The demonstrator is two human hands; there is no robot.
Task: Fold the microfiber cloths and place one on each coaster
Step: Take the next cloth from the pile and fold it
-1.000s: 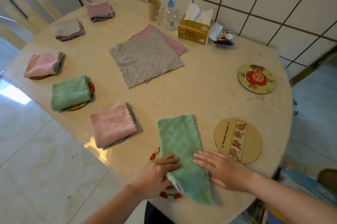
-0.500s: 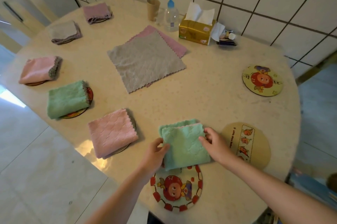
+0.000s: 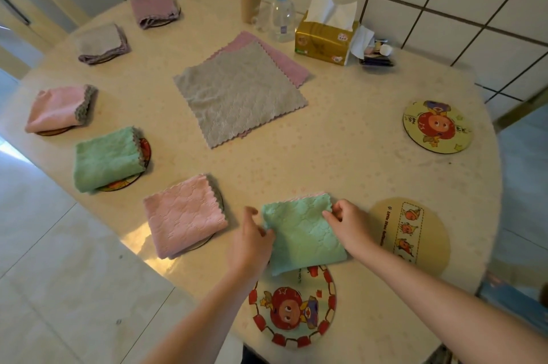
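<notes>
Both hands are on the folded green cloth at the near edge of the desk. The left hand pinches its left edge, thumb raised above, and the right hand pinches the upper right corner with curled fingers. The cloth looks folded down to a neat square, so the folding step seems done and this is the carry to a coaster.

The cloth lies mostly on bare desk, its near corner just overlapping the red-bordered coaster right below it. That is the likely target: the next move calls for drawing the cloth toward the body and setting it centred there, keeping both pinches firm so the layers do not slip open.

Two more coasters wait uncovered: the tan coaster just beside the right hand, and the yellow coaster well off to the right. In the middle of the desk a grey cloth lies flat over a pink cloth, both unfolded. Along the left edge, five folded cloths already sit on coasters.
</notes>
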